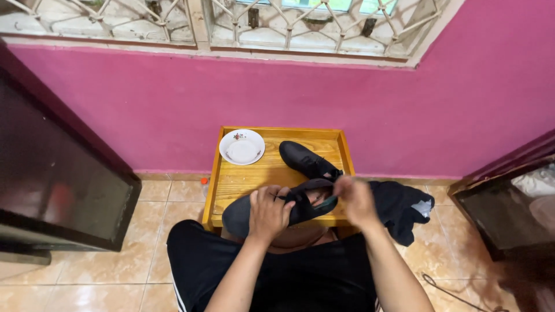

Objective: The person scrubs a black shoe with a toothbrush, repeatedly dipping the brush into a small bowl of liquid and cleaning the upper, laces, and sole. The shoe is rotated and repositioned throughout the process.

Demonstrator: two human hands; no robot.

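Note:
My left hand (pixel 267 211) grips the middle of a black shoe (pixel 243 209) that lies across the near edge of a small wooden table (pixel 245 176). My right hand (pixel 354 199) is at the shoe's opening, fingers pinched on its laces or tongue; the motion blur hides the exact hold. A second black shoe (pixel 305 159) rests on the table further back. A white saucer (pixel 242 147) sits at the table's far left corner.
A dark cloth (pixel 402 208) hangs off the table's right side onto the tiled floor. A dark cabinet (pixel 52 173) stands at the left and another dark piece of furniture (pixel 509 202) at the right. The pink wall (pixel 173 98) is behind the table.

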